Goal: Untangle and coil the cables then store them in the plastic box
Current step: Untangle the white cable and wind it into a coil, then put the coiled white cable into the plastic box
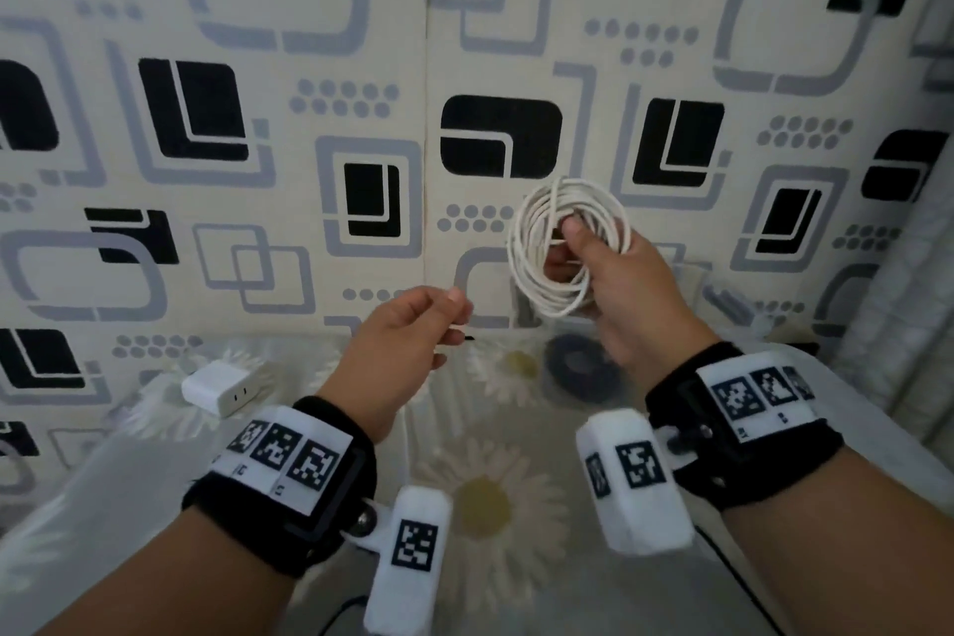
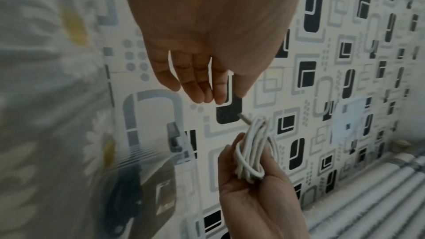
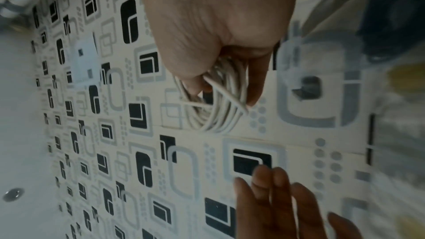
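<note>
My right hand [image 1: 573, 243] grips a coiled white cable [image 1: 531, 243] in the air in front of the patterned wall, thumb through the ring. In the right wrist view the coil [image 3: 220, 119] hangs from the curled fingers [image 3: 255, 86]. In the left wrist view a short plug end [image 2: 243, 118] sticks out of the coil [image 2: 250, 144]. My left hand [image 1: 454, 320] hovers to the left of the coil and a little lower, with loosely bent fingers [image 2: 195, 88] that hold nothing. A clear plastic box [image 1: 728, 305] with a grey latch stands below my right hand. A black coil [image 1: 578, 367] appears to lie in it.
A white power adapter [image 1: 222, 390] lies at the back left of the table with the daisy-print cover [image 1: 490, 506]. The black, grey and cream patterned wall [image 1: 361, 119] rises right behind the table. A thin black cord [image 1: 733, 568] runs along the table's near right.
</note>
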`<state>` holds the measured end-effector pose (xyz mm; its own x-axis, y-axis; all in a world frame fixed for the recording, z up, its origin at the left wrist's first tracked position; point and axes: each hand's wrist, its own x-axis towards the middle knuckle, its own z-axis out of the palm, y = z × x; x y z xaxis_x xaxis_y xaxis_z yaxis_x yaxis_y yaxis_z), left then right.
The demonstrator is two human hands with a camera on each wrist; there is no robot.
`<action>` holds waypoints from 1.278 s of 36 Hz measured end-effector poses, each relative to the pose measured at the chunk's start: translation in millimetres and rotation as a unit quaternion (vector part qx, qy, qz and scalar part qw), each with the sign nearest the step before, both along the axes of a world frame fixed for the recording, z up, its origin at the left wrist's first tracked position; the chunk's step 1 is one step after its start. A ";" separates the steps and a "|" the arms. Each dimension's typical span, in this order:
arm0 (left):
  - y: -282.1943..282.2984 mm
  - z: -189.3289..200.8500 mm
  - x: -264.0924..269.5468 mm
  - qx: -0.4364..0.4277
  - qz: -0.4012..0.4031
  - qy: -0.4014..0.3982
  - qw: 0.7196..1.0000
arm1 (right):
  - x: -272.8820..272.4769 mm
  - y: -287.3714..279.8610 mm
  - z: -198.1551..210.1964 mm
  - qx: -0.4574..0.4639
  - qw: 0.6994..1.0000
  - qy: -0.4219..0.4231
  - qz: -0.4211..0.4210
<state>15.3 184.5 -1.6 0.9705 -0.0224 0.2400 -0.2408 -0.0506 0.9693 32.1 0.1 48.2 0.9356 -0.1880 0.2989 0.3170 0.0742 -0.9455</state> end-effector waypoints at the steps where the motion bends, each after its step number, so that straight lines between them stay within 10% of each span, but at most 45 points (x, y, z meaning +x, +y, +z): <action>1: -2.1 5.8 1.1 0.010 0.001 -0.006 1.000 | 5.8 -4.4 8.5 -0.001 1.000 0.015 -0.018; 11: -35.9 44.9 20.2 0.099 -0.026 -0.039 0.994 | 39.4 -23.6 31.9 -0.086 0.970 0.226 -0.028; 22: -57.4 57.7 38.2 0.226 -0.023 -0.085 0.970 | 54.8 -34.8 26.0 -0.361 0.899 0.250 -0.002; 46: -108.9 49.4 64.8 0.454 -0.127 -0.086 0.878 | 50.4 -51.7 26.1 -0.347 0.891 0.294 0.007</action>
<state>80.0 75.7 47.8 0.8578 -0.4904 0.1539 -0.4948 -0.7070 0.5054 82.5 -51.6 74.3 0.9695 -0.1366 -0.2035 -0.2446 -0.5927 -0.7674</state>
